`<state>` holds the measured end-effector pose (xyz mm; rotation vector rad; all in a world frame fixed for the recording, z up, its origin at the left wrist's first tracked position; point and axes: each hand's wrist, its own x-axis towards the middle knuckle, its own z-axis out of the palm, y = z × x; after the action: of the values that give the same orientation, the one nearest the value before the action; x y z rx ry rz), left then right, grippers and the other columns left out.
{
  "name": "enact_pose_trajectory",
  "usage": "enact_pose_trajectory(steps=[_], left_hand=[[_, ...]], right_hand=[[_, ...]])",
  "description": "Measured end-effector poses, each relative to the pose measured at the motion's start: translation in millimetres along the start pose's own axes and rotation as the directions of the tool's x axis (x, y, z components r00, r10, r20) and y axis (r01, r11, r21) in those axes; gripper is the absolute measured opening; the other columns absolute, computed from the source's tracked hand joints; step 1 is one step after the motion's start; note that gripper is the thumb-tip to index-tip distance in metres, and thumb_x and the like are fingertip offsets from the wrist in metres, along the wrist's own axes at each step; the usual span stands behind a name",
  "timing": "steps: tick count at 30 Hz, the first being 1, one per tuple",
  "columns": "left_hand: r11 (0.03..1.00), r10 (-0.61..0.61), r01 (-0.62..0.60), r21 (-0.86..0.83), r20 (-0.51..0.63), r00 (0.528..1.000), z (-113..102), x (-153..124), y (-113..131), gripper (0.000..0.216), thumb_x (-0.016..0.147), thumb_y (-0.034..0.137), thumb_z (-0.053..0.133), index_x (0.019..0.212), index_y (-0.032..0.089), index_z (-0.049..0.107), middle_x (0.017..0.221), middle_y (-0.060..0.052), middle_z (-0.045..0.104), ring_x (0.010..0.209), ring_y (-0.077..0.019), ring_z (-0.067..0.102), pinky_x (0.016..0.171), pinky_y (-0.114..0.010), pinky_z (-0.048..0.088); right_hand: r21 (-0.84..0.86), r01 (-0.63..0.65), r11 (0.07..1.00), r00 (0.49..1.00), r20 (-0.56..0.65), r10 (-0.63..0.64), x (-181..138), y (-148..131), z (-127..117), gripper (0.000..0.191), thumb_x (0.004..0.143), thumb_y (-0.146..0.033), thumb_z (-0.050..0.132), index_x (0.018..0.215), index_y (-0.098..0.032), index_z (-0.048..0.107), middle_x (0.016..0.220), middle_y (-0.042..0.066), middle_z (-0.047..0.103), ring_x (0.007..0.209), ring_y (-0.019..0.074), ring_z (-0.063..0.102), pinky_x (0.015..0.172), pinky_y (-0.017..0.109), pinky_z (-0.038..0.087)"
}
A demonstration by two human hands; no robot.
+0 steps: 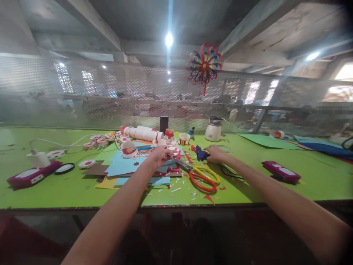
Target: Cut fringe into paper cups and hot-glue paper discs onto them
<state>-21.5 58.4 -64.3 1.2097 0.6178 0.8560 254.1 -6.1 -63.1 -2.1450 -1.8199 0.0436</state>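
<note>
My left hand [160,154] reaches out over a pile of blue and brown paper sheets [124,167] and pinches a small white and red paper cup piece [173,149]. My right hand [214,154] is closed round a dark blue tool that looks like a glue gun [200,153], resting on the green table [68,187]. Large scissors with red and yellow handles [202,176] lie between my two forearms, blades pointing toward the paper pile. Paper scraps are scattered round them.
A stack of white and red paper cups [142,133] lies on its side behind the pile, with loose cups [184,139] and round discs [87,163] nearby. A white kettle [213,129] stands at the back. Magenta devices [281,171] [30,176] lie right and left. A paper flower [204,66] hangs on the mesh.
</note>
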Motion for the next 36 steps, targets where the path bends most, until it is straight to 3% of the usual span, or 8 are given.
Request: enact_pose_trajectory(steps=[5,10,15,18,21,26,31,36], left_hand=[[1.0,-0.011,0.011,-0.002,0.004,1.0,-3,3,-2,0.023,0.059,-0.003,0.063,0.071,0.013,0.05,0.063,0.001,0.056,0.054,-0.0081,0.057,0.046,-0.017,0.044],[1.0,-0.02,0.02,-0.011,0.01,1.0,-1,1,1,0.023,0.06,-0.003,0.062,0.071,0.013,0.05,0.065,0.0,0.058,0.057,-0.0098,0.06,0.047,-0.017,0.044],[0.999,-0.032,0.032,-0.011,0.0,0.999,1,-2,3,0.021,0.063,-0.002,0.062,0.074,0.012,0.051,0.065,-0.001,0.059,0.057,-0.0106,0.062,0.048,-0.017,0.043],[1.0,-0.03,0.03,-0.002,-0.004,1.0,2,-2,2,0.019,0.063,-0.002,0.062,0.069,0.012,0.051,0.063,-0.001,0.058,0.055,-0.0101,0.06,0.048,-0.017,0.043],[1.0,-0.027,0.027,0.004,-0.019,0.999,2,-1,2,0.017,0.063,-0.002,0.062,0.067,0.011,0.051,0.062,-0.002,0.057,0.054,-0.01,0.059,0.047,-0.018,0.042],[1.0,-0.003,0.004,0.016,-0.085,0.996,1,-1,0,0.017,0.062,-0.004,0.06,0.067,0.011,0.053,0.06,-0.001,0.057,0.051,-0.0091,0.058,0.048,-0.019,0.042],[0.999,0.011,-0.007,0.045,-0.097,0.995,1,0,-4,0.018,0.058,-0.004,0.06,0.069,0.01,0.055,0.06,-0.001,0.057,0.051,-0.0097,0.057,0.047,-0.019,0.041],[0.998,0.02,-0.013,0.069,-0.106,0.994,5,-2,-5,0.021,0.057,-0.005,0.056,0.071,0.011,0.056,0.061,0.0,0.057,0.05,-0.0083,0.055,0.047,-0.018,0.041]], right_hand=[[-0.126,0.047,0.991,0.999,-0.015,-0.049,2,1,18,0.029,0.088,-0.028,0.055,0.114,-0.016,0.055,0.115,0.008,0.058,0.096,0.0203,0.06,0.079,0.04,0.05],[-0.097,0.055,0.994,0.98,-0.184,-0.072,0,0,16,0.029,0.088,-0.028,0.054,0.115,-0.016,0.055,0.116,0.008,0.058,0.096,0.0203,0.06,0.08,0.041,0.05],[0.091,0.012,0.996,0.883,-0.468,0.033,5,-1,-12,0.031,0.088,-0.028,0.055,0.117,-0.016,0.054,0.121,0.009,0.055,0.101,0.0219,0.057,0.084,0.043,0.048],[0.283,0.015,0.959,0.825,-0.546,0.148,11,-2,-35,0.033,0.088,-0.028,0.054,0.119,-0.018,0.052,0.123,0.008,0.054,0.102,0.0223,0.057,0.084,0.044,0.048],[0.486,0.06,0.872,0.87,-0.454,0.193,12,-9,-46,0.031,0.088,-0.028,0.054,0.117,-0.016,0.053,0.117,0.008,0.057,0.096,0.0206,0.06,0.079,0.041,0.051],[0.711,0.128,0.691,0.982,-0.191,0.014,-14,-40,-26,0.027,0.09,-0.031,0.051,0.111,-0.015,0.056,0.104,0.006,0.063,0.083,0.0163,0.063,0.071,0.035,0.053],[0.748,0.154,0.646,0.986,-0.074,-0.149,-48,-68,-6,0.041,0.086,-0.05,0.047,0.082,-0.013,0.064,0.07,0.005,0.067,0.062,0.0158,0.064,0.058,0.028,0.05],[0.683,0.223,0.696,0.972,-0.099,-0.214,-59,-76,-4,0.044,0.081,-0.055,0.05,0.069,-0.014,0.063,0.061,0.005,0.065,0.057,0.0149,0.059,0.055,0.027,0.044]])
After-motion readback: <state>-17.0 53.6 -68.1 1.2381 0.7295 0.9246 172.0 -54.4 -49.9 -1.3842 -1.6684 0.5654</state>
